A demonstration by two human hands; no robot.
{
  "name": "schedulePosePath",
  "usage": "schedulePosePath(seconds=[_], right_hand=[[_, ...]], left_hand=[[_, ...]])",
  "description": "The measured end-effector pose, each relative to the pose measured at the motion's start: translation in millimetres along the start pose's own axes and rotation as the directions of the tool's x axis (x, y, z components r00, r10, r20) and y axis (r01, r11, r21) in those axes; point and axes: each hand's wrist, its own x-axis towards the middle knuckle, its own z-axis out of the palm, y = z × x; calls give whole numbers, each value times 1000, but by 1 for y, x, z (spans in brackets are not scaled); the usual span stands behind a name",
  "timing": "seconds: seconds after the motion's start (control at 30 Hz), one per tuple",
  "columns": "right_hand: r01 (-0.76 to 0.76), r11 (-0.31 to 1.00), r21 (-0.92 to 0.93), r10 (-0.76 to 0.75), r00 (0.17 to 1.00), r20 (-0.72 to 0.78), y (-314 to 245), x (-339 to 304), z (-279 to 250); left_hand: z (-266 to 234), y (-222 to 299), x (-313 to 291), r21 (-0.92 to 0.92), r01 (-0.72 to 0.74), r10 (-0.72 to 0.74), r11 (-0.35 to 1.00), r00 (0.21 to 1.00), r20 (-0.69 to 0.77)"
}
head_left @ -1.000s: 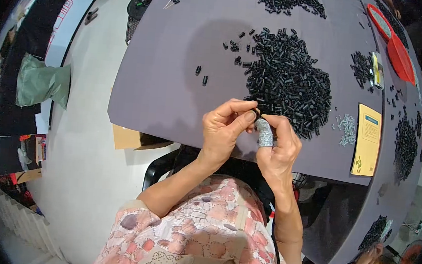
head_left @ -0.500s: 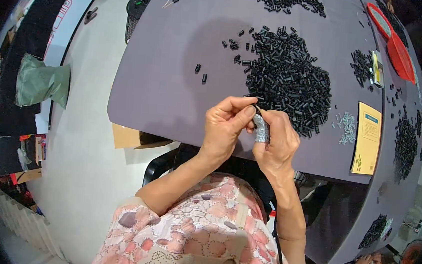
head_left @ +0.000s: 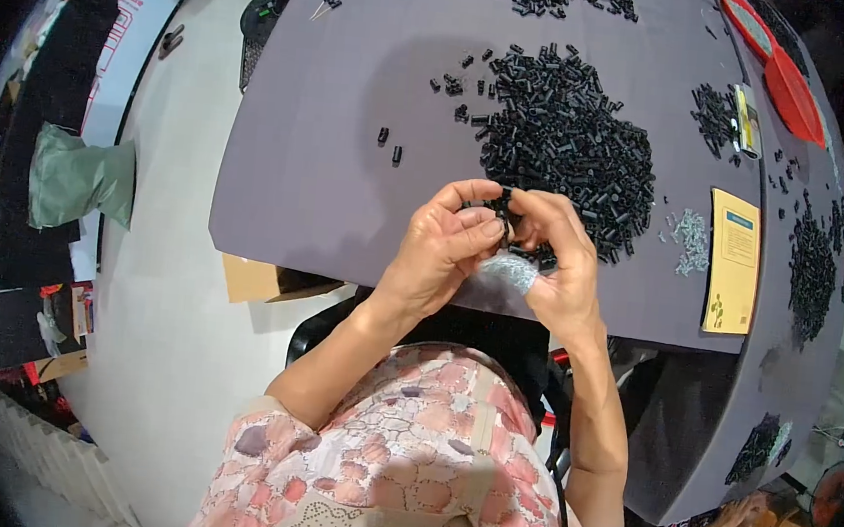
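Above the near edge of the grey table, my left hand (head_left: 444, 235) pinches a small black cylindrical piece (head_left: 504, 233) between thumb and fingers. My right hand (head_left: 564, 266) closes in from the other side, its fingertips on the same small black parts. Shiny silver wrapping (head_left: 510, 270) covers the right thumb. Fingers partly hide what lies between the two hands, so I cannot tell how many parts are there. Just beyond the hands spreads a large pile of short black cylinders (head_left: 572, 151). Two loose black cylinders (head_left: 397, 154) lie to its left.
Small clear-grey pieces (head_left: 688, 242) and a yellow booklet (head_left: 731, 262) lie on the right of the grey table (head_left: 309, 183). Red baskets (head_left: 794, 95) stand at the far right. More black piles (head_left: 813, 268) lie there, near other people. A cardboard box (head_left: 265, 280) sits below the left edge.
The right thumb has tilted from upright to pointing left. My right fingers have spread and reached over toward the left fingertips. The view has shifted slightly.
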Motion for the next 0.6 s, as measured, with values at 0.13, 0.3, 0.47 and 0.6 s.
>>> schedulePosePath(seconds=[0.13,0.3,0.47,0.6], right_hand=[[25,999,21,-28,991,128,6,3,-5],[29,998,64,-36,993,114,9,-2,-3],[25,1000,11,-26,998,63,7,-7,-2],[17,1000,13,-18,998,61,6,-7,-2]], left_hand=[[4,-2,-2,-23,-4,5,1000,999,38],[2,-3,-2,-87,79,-74,993,995,60],[-3,-12,-3,-139,110,-98,984,991,90],[-7,-13,-3,-177,163,-147,971,984,102]])
